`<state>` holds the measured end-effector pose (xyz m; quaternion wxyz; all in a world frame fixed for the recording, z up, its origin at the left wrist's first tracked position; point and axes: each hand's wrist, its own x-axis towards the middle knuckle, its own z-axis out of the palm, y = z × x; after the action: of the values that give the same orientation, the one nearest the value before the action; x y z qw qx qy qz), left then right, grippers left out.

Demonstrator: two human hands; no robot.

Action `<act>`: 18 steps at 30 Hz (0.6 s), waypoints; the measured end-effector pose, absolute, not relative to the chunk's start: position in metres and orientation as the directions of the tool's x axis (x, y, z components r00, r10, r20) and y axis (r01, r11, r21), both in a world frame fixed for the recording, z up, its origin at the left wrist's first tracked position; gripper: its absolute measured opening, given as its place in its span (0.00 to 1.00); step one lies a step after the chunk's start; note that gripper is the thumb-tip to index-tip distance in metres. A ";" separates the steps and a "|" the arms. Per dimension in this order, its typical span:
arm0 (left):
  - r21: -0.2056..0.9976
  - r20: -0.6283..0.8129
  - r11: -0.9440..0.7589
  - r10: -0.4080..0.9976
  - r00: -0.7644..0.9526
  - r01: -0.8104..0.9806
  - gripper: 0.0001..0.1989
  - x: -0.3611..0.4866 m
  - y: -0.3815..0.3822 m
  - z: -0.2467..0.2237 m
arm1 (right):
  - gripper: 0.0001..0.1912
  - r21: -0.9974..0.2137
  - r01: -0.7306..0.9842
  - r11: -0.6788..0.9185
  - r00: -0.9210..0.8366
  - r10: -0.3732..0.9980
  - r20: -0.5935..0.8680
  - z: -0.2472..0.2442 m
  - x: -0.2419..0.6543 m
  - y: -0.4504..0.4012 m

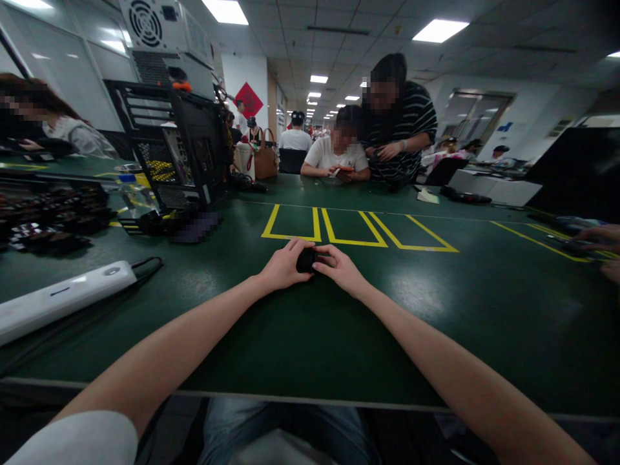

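Observation:
A small black block-like object (306, 259), whose kind I cannot make out, is between my two hands, just in front of the yellow tape outlines (290, 237) on the green table (310, 336). My left hand (285, 263) wraps around its left side, fingers over the top and thumb below. From the right, my right hand (339, 266) meets it with thumb and fingertips pinched at its edge. Much of the object is hidden behind the fingers.
A black open computer case (184, 142) stands at the back left, beside dark parts (48, 213) and a clear bottle (133, 194). A white power strip (68, 297) lies at left. Two people (400, 116) are across the table; another person's hand (603, 239) shows at far right.

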<state>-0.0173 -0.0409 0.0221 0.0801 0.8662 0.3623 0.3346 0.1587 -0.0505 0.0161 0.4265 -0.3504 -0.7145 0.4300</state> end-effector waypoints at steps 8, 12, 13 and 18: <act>0.378 0.534 -0.723 0.681 0.502 0.578 0.28 -0.015 -0.039 0.020 | 0.11 -0.903 0.116 0.414 -0.370 0.861 0.348 0.012 0.156 -0.048; 0.381 0.535 -0.726 0.678 0.503 0.573 0.28 -0.016 -0.040 0.021 | 0.17 -0.904 0.138 0.406 -0.362 0.870 0.335 0.013 0.158 -0.047; 0.379 0.535 -0.727 0.677 0.505 0.573 0.28 -0.016 -0.040 0.021 | 0.17 -0.907 0.144 0.395 -0.363 0.874 0.323 0.014 0.158 -0.047; 0.365 0.537 -0.728 0.674 0.508 0.581 0.28 -0.017 -0.039 0.020 | 0.16 -0.923 0.106 0.371 -0.392 0.868 0.304 0.014 0.158 -0.050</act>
<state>-0.0166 -0.0393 0.0202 0.0687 0.8655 0.3625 0.3388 0.1581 -0.0496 0.0142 0.4303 -0.3444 -0.7073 0.4427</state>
